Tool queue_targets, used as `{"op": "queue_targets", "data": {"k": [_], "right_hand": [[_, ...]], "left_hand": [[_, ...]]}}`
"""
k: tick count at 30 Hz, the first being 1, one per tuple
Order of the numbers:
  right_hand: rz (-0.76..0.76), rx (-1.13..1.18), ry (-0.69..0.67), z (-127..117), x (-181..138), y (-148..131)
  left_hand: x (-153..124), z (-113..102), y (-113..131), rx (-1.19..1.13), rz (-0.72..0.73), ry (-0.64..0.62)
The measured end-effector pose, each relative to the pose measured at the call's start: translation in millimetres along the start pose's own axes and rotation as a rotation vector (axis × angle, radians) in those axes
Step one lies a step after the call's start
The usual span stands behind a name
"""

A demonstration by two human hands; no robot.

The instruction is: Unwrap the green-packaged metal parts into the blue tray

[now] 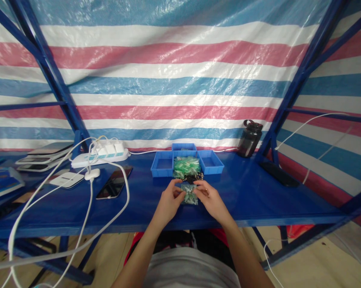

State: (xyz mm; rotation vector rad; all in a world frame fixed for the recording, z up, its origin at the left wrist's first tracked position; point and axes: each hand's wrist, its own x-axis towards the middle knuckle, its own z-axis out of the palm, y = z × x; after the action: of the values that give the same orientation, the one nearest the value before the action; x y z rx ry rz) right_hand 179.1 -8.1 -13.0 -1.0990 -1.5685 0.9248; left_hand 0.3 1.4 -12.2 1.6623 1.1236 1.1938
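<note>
A small clear plastic bag (189,195) with little pale green and whitish pieces inside lies near the table's front edge. My left hand (169,201) has its bent fingers at the bag's left side, the thumb pressed to its edge. On the opposite side, my right hand (212,200) grips the bag's right edge between thumb and fingers. Just beyond the fingertips is a heap of small black and gold-coloured parts (193,178). Behind that lies a pile of green-tinted small bags (185,165), surrounded on three sides by blue trays.
Blue trays stand left (161,172), right (213,171) and behind (183,147) the pile. To the left are a power strip (78,161), white cables (127,192) and a phone (114,184). A dark bottle (249,139) and a black flat object (278,174) sit at right.
</note>
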Motion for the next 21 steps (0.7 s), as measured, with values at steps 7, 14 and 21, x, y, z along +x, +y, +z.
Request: {"op": "queue_targets", "data": {"k": [7,14,21], "right_hand": [[-0.074,-0.057,-0.102,0.0,-4.8,-9.3],[-0.089,-0.032,-0.112,-1.6,-3.3,-1.2],[-0.023,-0.076,0.0,-7.6,6.5,-2.9]], "left_hand": [[-0.7,-2.6,10.0,-0.137,-0.015,0.081],[-0.4,-5.8,11.7,-0.048,0.002,0.119],[9.1,-11.2,15.2,0.158,0.069,-0.041]]}}
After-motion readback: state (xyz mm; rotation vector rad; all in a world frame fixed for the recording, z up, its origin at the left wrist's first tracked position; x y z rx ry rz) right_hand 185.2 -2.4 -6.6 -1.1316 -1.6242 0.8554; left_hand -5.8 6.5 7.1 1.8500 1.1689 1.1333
